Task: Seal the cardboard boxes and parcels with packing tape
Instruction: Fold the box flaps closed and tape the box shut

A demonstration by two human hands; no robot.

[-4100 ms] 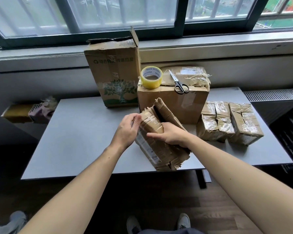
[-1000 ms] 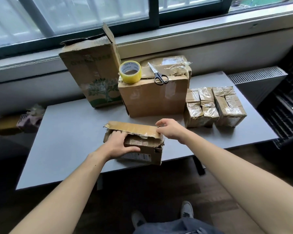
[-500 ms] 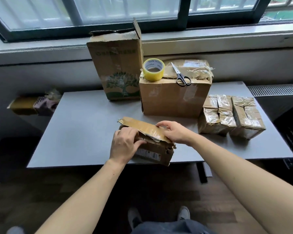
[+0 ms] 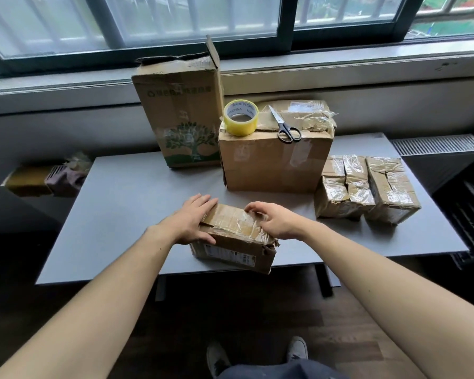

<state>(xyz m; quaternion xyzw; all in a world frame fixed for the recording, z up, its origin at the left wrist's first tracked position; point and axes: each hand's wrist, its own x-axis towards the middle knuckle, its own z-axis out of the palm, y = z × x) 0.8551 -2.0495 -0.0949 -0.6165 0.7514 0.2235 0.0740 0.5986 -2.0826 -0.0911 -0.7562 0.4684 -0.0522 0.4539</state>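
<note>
A small worn cardboard box (image 4: 238, 251) lies on its side at the front of the grey table (image 4: 121, 209), its taped flap folded down flat on top. My left hand (image 4: 192, 220) rests on the box's left end, fingers straight over the top and thumb on the front face. My right hand (image 4: 274, 218) presses its arched fingertips on the right part of the flap. A yellow roll of packing tape (image 4: 240, 117) and black-handled scissors (image 4: 285, 127) sit on a larger box (image 4: 274, 162) behind, out of both hands.
A tall box (image 4: 181, 113) with a green tree print stands at the back, its top flap up. Two tape-wrapped parcels (image 4: 345, 187) (image 4: 391, 187) sit at the right. The window sill runs behind the table. The front table edge lies just under the small box.
The small box was tipped from upright onto its side and its raised flap has been pushed down flat. My left hand slid to the box's left end; my right stays on the flap.
</note>
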